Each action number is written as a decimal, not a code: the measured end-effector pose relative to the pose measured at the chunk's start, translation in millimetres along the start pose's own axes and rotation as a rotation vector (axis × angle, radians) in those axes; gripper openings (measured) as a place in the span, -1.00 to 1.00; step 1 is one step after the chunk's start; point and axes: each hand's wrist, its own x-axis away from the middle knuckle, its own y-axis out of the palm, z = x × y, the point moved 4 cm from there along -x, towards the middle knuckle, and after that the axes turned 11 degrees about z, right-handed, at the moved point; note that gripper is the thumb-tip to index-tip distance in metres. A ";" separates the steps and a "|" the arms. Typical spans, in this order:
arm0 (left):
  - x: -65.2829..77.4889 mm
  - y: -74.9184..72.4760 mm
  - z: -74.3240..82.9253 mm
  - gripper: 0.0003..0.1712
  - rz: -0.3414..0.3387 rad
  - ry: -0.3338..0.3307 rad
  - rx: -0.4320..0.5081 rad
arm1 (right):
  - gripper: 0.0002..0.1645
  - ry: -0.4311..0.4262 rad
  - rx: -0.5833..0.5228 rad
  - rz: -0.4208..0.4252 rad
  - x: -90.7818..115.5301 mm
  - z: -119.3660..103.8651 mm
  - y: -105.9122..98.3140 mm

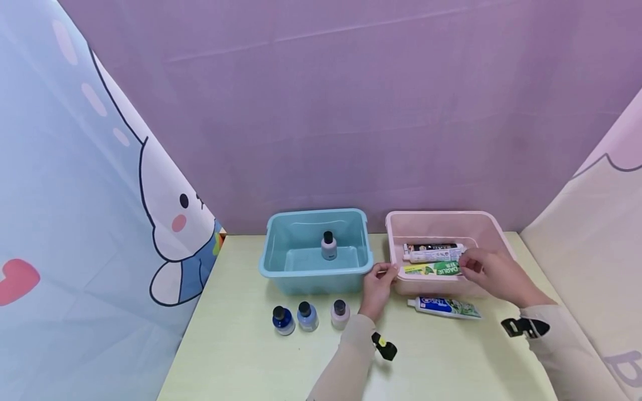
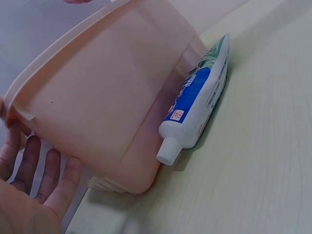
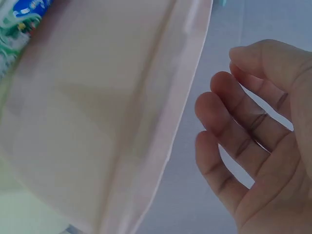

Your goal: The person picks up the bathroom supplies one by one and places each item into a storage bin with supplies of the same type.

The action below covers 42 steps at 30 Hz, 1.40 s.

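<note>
My left hand [image 1: 377, 289] holds the front left corner of the pink plastic bin [image 2: 97, 87], its fingers [image 2: 51, 173] against the outer wall below the rim. Over the bin's right side hovers my right hand [image 1: 496, 274], fingers loosely bent; the right wrist view shows nothing in that hand [image 3: 258, 126]. Inside the bin lie a black toothpaste tube [image 1: 426, 247], a white one [image 1: 434, 255] and a green and yellow Darlie one [image 1: 433, 269]. A blue, green and white toothpaste tube [image 1: 445, 307] lies on the table against the bin's front, its white cap [image 2: 169, 150] toward the left.
Left of the pink bin stands a blue bin [image 1: 316, 274] with a pale purple, black-capped bottle [image 1: 329, 248] upright inside. In front of it are a dark blue bottle [image 1: 283, 321], a light blue bottle [image 1: 307, 317] and a pale pink bottle [image 1: 340, 315]. Cloth [image 1: 351, 122] hangs behind.
</note>
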 end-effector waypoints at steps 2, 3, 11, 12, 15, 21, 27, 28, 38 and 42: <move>-0.1 -0.3 -0.3 -0.82 0.001 0.004 0.001 | -0.77 -0.009 -0.006 0.037 7.3 -3.1 2.6; -0.4 -0.5 -0.6 -0.82 -0.001 0.003 0.002 | -0.78 -0.003 -0.006 0.046 11.0 -4.3 4.2; -1.1 -0.9 -1.5 -0.81 -0.010 -0.005 0.004 | -0.85 0.156 0.015 -0.014 43.9 -7.9 28.0; -1.3 -0.7 -1.3 -0.80 -0.009 -0.006 0.005 | -0.86 0.169 0.016 -0.026 47.6 -7.5 32.0; -2.1 -0.2 -0.9 -0.79 -0.007 -0.007 0.000 | -0.86 0.186 0.028 -0.034 56.6 -6.2 42.6; -2.0 -0.5 -0.6 -0.80 -0.007 -0.016 0.001 | -0.84 0.191 0.053 0.001 67.9 -3.0 54.9; -1.5 -0.9 -1.0 -0.80 -0.016 -0.004 0.011 | -0.78 0.217 0.064 -0.007 75.1 0.1 64.1; -1.4 -1.1 -1.0 -0.80 -0.017 -0.002 0.013 | -0.77 0.224 0.067 -0.013 76.0 1.0 65.7; -0.2 -1.1 0.8 -0.77 -0.009 0.005 0.021 | -0.59 0.249 0.092 -0.080 85.1 11.7 84.9; -0.3 -0.6 0.3 -0.79 -0.001 -0.005 0.011 | -0.53 0.241 0.101 -0.086 86.4 15.2 92.2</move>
